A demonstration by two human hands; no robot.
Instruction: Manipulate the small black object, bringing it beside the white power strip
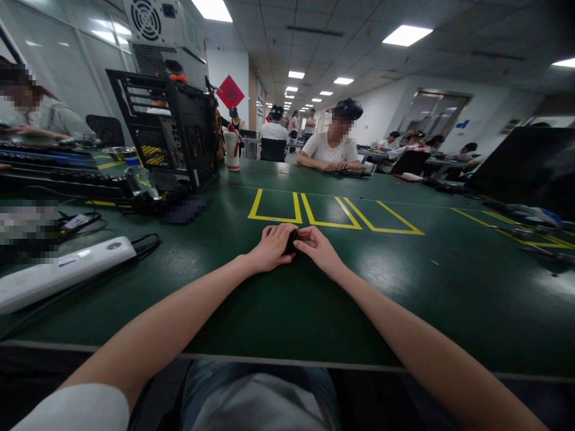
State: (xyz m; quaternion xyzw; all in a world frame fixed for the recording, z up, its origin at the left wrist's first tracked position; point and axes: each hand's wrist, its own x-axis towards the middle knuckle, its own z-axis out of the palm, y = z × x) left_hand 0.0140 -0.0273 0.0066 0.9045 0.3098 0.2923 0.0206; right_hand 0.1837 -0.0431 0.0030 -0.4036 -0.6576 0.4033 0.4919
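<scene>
A small black object (291, 240) is between my hands, just above or on the green table (287, 311); its kind is too dark and covered to make out. My left hand (272, 246) is wrapped over its left side, palm down, with the fingers curled round it. From the right, my right hand (318, 246) pinches at its near edge with thumb and forefinger. Just beyond the hands, yellow tape outlines (275, 218) mark the tabletop.
An open black computer case (188, 131) stands at the back left. A white power strip (67, 272) with a black cable lies left. A paper cup (232, 151) stands farther back. Across the table sits a person (335, 140). Tools (539, 236) lie at the right.
</scene>
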